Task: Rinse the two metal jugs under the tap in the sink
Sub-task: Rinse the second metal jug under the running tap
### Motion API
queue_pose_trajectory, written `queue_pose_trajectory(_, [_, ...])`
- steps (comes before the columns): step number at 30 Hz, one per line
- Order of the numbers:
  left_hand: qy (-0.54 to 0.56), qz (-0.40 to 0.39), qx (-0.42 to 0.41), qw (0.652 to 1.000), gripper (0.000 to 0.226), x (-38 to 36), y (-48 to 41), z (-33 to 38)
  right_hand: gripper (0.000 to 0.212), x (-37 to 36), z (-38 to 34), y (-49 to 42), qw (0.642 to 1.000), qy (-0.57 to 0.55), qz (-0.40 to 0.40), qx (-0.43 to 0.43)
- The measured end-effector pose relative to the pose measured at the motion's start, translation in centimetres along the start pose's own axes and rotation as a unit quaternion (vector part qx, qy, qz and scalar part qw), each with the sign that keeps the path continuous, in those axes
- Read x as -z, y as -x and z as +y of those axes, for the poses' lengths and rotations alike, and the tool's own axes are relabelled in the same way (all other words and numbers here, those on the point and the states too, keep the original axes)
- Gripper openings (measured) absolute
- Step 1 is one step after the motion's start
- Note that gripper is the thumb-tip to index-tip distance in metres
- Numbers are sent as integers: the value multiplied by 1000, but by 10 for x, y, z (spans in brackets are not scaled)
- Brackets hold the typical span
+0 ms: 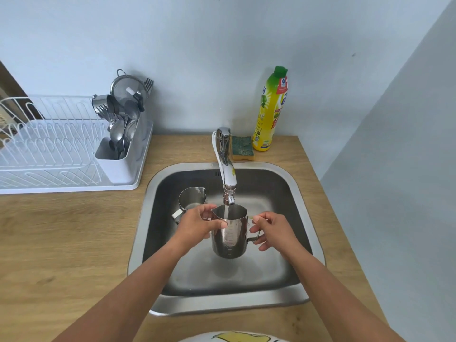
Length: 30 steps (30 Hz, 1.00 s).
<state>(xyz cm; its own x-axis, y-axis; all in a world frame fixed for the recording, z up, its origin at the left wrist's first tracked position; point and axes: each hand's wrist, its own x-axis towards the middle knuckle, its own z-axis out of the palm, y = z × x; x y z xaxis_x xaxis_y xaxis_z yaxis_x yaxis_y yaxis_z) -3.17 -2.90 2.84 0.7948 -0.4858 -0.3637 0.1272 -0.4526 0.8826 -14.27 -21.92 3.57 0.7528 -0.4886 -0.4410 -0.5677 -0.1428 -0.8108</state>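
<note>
Currently | my left hand (195,225): fingers grip jug (229,240) body | my right hand (271,230): fingers pinch handle (254,237) | tap (225,166) running into it

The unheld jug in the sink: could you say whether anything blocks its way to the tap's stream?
Yes: the held jug, gripped by the left hand and right hand, sits under the tap, taking the stream.
</note>
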Motion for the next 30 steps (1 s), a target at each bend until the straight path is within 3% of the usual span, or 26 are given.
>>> queue_pose_trajectory(7, [64,16,42,997,65,1,0,-2,20,-7,-2,0,999,34,3,-13])
queue_pose_trajectory(14, [48,20,75,996,32,-3,-6,-6,30,-15,1,-3,998,37,-35,-48])
queue_pose_trajectory(21, [47,26,121,991,59,-4,-11,-14,33,-18,3,-7,996,10,-43,-78])
queue_pose_trajectory(30, [51,18,163,985,51,-4,-11,-7,34,-20,-2,-12,992,-33,-46,-111])
